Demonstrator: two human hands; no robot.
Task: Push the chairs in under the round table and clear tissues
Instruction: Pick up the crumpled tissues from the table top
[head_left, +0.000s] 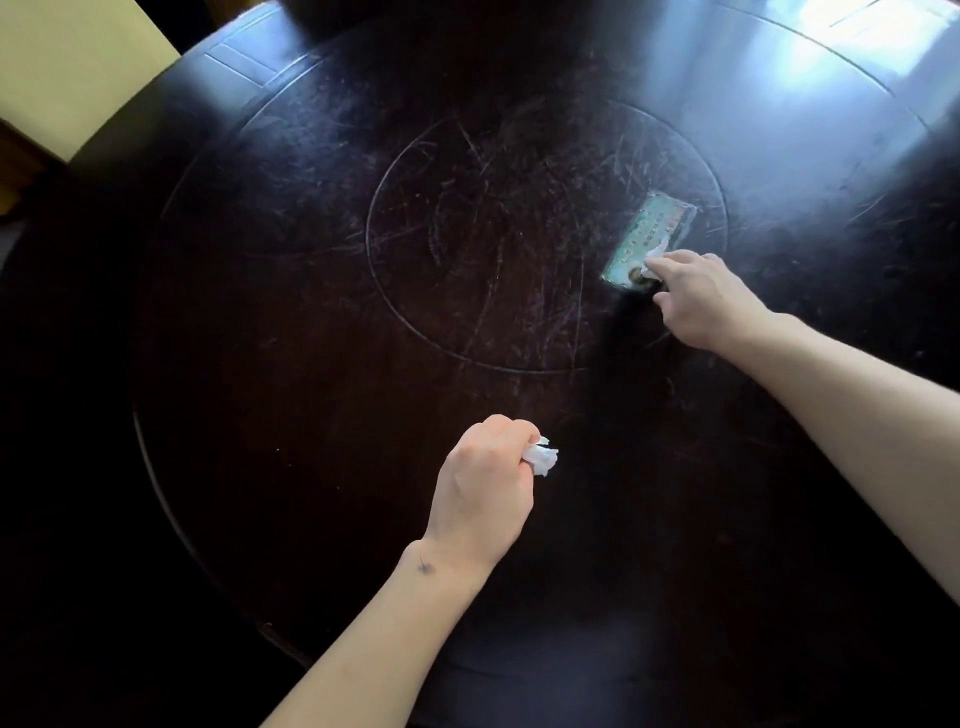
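Observation:
I look down on a dark, scratched round table with an inlaid centre circle. My left hand hovers over the near part of the table, closed on a crumpled white tissue that sticks out past the fingers. My right hand reaches to the centre right, its fingertips pinching a small white tissue that lies on a green tissue packet. The packet lies flat on the table. No chair is clearly visible.
Bright window glare falls on the far right of the tabletop. A pale yellow wall or cabinet stands beyond the table's far left edge. The surroundings below the table rim are too dark to read.

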